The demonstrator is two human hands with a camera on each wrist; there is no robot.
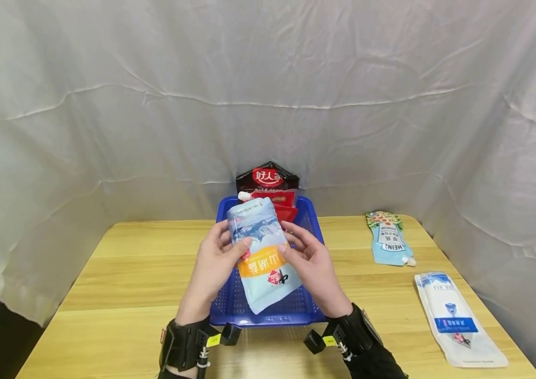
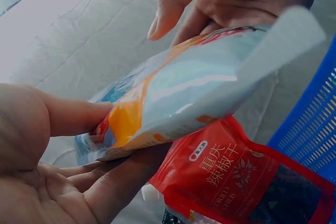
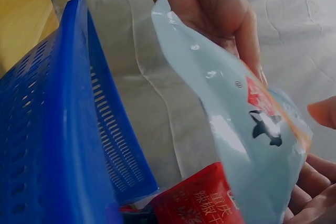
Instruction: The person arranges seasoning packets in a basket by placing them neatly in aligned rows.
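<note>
Left hand (image 1: 212, 263), right hand (image 1: 313, 263) grip salt pouch (image 1: 260, 252) side edges (above blue basket (image 1: 268, 310)).

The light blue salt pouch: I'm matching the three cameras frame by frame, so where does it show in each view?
Head: the light blue salt pouch sits centre frame, held between both hands above the blue basket.
Left wrist: it crosses the middle diagonally, above the red chili packet.
Right wrist: it fills the right half, seen edge-on.
Shared landmark: the blue basket, at right in the left wrist view.
</note>
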